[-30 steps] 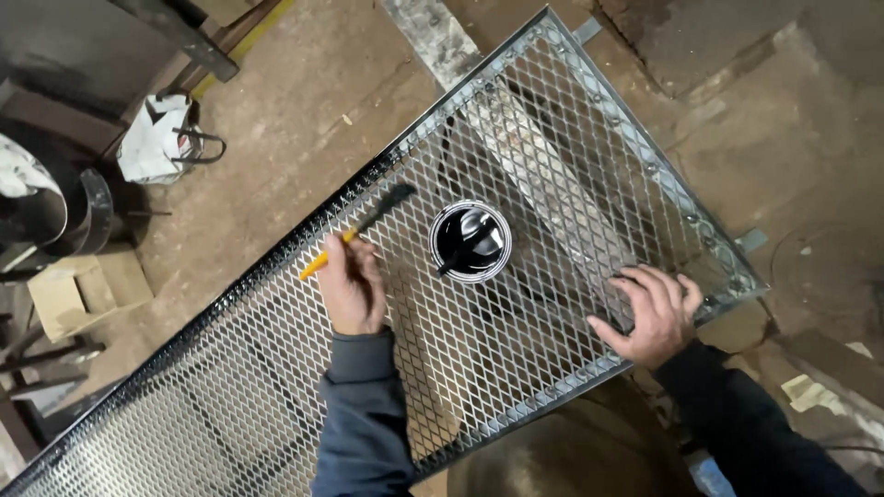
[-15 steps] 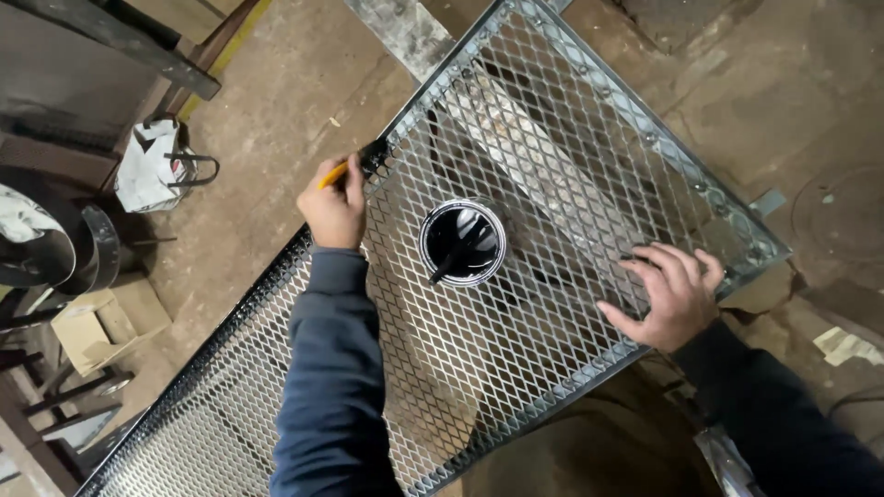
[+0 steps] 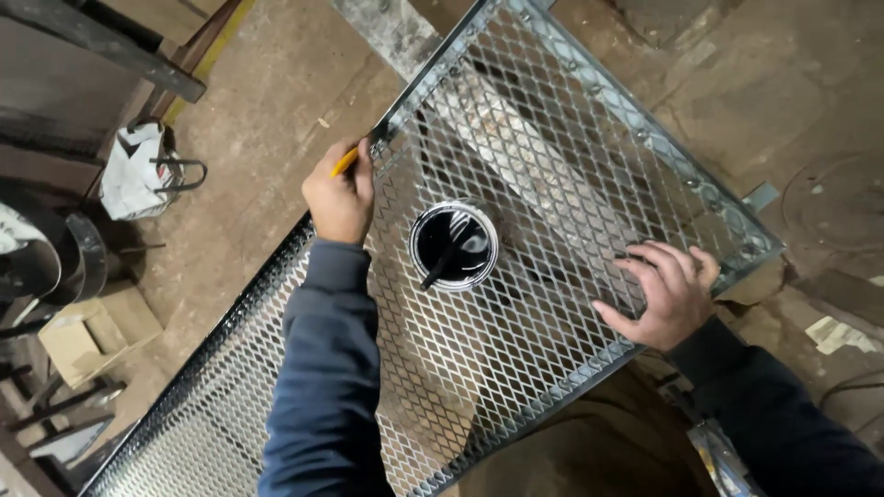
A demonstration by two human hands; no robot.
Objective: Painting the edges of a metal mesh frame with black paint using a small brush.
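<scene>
Gripping a yellow-handled paintbrush (image 3: pixel 348 160) at the mesh panel (image 3: pixel 552 138)'s upper-left frame edge, the left hand (image 3: pixel 339 198) works; the right hand (image 3: pixel 668 290) lies spread flat, steadying it. A black paint can (image 3: pixel 454 246) sits mid-frame, within reach.

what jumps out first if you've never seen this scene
A large expanded-metal mesh panel in a steel frame fills the view, running diagonally over a dirty concrete floor. A round open tin of glossy black paint sits on the middle of the mesh. The left hand holds a yellow-handled brush at the frame's left edge, while the right hand lies flat near the right corner.
</scene>
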